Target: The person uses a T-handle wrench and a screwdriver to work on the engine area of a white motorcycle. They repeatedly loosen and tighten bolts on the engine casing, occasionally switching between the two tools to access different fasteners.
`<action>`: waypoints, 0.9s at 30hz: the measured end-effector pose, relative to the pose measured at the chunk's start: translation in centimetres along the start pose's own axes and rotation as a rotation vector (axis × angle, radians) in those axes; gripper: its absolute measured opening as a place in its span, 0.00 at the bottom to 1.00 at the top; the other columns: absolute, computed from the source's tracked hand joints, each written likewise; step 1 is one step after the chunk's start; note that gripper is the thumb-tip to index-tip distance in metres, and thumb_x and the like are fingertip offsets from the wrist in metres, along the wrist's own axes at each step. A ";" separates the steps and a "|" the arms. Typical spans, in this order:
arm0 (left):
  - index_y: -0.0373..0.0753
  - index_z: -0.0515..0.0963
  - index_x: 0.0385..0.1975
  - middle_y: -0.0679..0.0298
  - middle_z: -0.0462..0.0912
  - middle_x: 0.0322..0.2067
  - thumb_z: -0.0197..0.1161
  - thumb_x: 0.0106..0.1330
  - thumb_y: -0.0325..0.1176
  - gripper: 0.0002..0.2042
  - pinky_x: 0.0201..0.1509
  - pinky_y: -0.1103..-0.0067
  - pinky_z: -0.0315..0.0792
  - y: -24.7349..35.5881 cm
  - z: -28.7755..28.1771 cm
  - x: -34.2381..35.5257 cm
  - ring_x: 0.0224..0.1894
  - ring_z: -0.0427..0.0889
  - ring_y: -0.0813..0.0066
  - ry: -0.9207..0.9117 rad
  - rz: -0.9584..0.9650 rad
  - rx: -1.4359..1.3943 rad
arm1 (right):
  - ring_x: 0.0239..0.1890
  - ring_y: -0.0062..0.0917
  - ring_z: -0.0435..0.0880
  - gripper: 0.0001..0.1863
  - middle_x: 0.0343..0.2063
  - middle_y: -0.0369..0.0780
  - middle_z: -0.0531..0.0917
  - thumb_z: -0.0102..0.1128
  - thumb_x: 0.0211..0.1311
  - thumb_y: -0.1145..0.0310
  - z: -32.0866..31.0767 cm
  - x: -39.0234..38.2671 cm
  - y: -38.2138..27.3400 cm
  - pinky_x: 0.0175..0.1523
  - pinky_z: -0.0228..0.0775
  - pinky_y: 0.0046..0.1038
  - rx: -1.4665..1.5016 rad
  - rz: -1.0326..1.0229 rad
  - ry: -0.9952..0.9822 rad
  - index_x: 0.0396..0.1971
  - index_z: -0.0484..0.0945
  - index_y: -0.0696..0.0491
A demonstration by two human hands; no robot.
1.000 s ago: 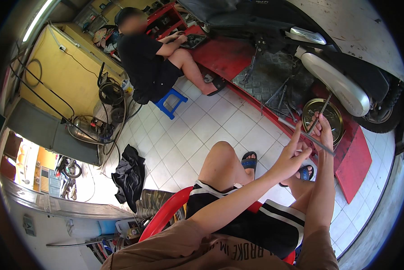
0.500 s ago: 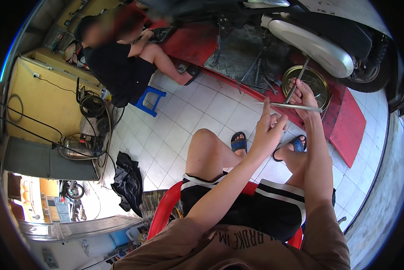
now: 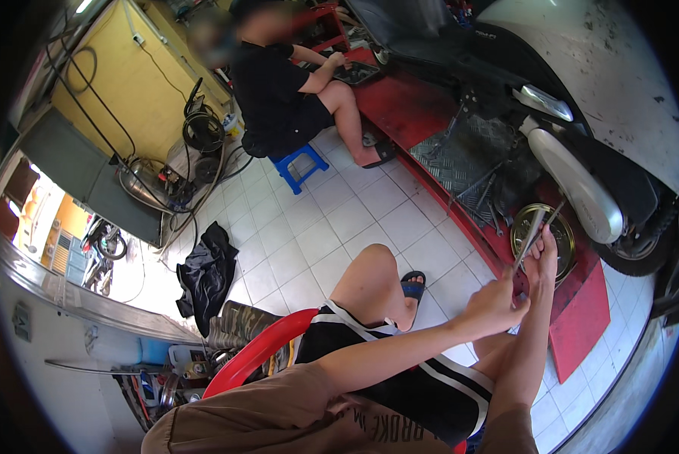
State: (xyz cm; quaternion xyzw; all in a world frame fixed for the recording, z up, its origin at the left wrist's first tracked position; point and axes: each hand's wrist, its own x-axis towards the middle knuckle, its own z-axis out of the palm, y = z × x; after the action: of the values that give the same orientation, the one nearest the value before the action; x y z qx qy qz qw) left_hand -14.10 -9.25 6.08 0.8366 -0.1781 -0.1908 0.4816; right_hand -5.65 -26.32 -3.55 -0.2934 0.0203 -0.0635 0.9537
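A metal T-handle wrench is held out ahead of me on the right. My right hand is closed round its shaft, whose thin tip points up toward the scooter's silver side cover. My left hand is curled at the near end of the crossbar, its fingers partly hidden behind the hand. Beyond my hands a round gold-coloured pan rests on the red lift platform, with small parts in it that I cannot make out.
Several wrenches lie on the platform's tread plate. At the far left a person in black sits on a blue stool. Black cloth lies on the tiles; a compressor and hoses stand behind. I sit on a red chair.
The view has shifted, so the scene sits further right and lower. The crossbar has turned from nearly level to steeply slanted. My left hand has gone from a raised finger to a curled grip.
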 end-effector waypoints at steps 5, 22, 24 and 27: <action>0.41 0.56 0.66 0.54 0.80 0.22 0.58 0.61 0.31 0.31 0.27 0.62 0.74 -0.1 0.7 0.6 0.23 0.80 0.51 0.134 0.397 0.182 | 0.15 0.10 0.56 0.11 0.17 0.26 0.62 0.53 0.70 0.61 -2.8 1.0 0.2 0.23 0.51 0.17 0.023 0.019 0.000 0.39 0.73 0.54; 0.34 0.77 0.26 0.52 0.79 0.17 0.52 0.68 0.42 0.17 0.27 0.60 0.73 -3.3 -0.1 4.4 0.23 0.81 0.51 0.289 0.056 0.179 | 0.14 0.09 0.60 0.14 0.14 0.28 0.68 0.62 0.63 0.58 -1.5 -1.2 1.8 0.19 0.47 0.14 -0.340 0.125 -0.114 0.32 0.73 0.55; 0.33 0.77 0.25 0.50 0.80 0.18 0.53 0.68 0.43 0.18 0.29 0.59 0.73 -2.5 -0.4 3.7 0.25 0.81 0.51 0.081 -0.070 0.162 | 0.15 0.09 0.60 0.15 0.14 0.29 0.69 0.62 0.63 0.57 -1.6 -1.1 1.8 0.19 0.46 0.14 -0.347 0.126 -0.115 0.32 0.73 0.55; 0.35 0.78 0.33 0.54 0.78 0.17 0.56 0.65 0.39 0.13 0.28 0.62 0.72 -2.2 -0.9 1.4 0.22 0.80 0.53 0.069 0.302 0.015 | 0.14 0.09 0.60 0.16 0.14 0.29 0.69 0.63 0.63 0.57 -0.6 -0.9 2.4 0.19 0.48 0.16 -0.275 0.117 -0.094 0.33 0.74 0.55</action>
State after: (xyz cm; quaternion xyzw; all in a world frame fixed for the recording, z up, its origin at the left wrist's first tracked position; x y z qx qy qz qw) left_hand -12.21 -8.25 4.37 0.8099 -0.2867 -0.0860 0.5044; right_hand -6.30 -24.58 -5.44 -0.4222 0.0011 0.0095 0.9065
